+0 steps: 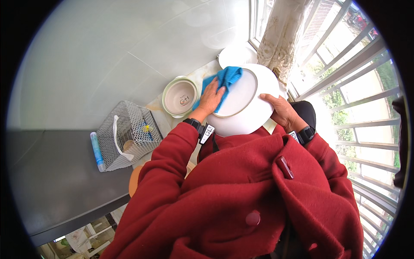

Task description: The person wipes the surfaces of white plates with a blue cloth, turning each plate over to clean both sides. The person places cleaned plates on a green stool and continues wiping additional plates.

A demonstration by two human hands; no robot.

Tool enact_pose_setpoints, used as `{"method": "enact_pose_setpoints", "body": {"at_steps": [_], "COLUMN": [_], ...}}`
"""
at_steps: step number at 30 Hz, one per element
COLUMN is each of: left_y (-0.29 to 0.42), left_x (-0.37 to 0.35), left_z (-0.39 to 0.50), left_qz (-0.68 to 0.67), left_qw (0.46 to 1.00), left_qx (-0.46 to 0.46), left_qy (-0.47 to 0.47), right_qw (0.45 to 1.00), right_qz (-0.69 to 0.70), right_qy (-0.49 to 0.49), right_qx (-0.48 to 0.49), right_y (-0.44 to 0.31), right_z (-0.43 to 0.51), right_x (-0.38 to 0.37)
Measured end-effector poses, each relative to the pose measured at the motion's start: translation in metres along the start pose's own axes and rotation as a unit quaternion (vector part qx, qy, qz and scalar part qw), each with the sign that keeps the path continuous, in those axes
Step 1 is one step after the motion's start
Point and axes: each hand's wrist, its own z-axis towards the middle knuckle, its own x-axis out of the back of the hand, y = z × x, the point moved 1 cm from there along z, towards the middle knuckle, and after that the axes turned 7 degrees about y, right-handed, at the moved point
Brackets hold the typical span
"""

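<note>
A large white dish (247, 106) is held at an angle in front of my body, its underside and round foot ring facing up to me. The dish's right edge is gripped by my right hand (284, 111), with the thumb on the underside and the other fingers hidden behind. A blue cloth (230, 77) lies bunched across the left part of the underside. My left hand (209, 101) presses on this cloth, fingers pointing away from me. Beside the left hand stands a green-rimmed bowl (177, 92) with printing inside its base.
Another white dish (236, 55) stands in the back corner. At left, a white wire-mesh basket (113, 142) holds small items, with a blue tube (97, 152) at its side. A dark panel (64, 181) lies farther left. A curtain (279, 42) and barred window (359, 123) bound the right.
</note>
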Motion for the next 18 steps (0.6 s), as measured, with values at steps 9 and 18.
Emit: {"method": "enact_pose_setpoints", "body": {"at_steps": [9,18], "left_y": [0.078,0.107], "left_x": [0.017,0.013], "left_z": [-0.063,-0.018], "left_qz": [-0.098,-0.128], "left_qw": [0.955,0.922], "left_qx": [-0.267,-0.349], "left_qy": [-0.086,-0.108], "right_qw": [0.999,0.964], "right_qz": [0.017,-0.200], "right_qy": [-0.038,-0.072], "right_qx": [0.021,0.160], "right_y": [-0.006,-0.008], "right_z": [0.018,0.004], "right_x": [-0.002,0.001]}}
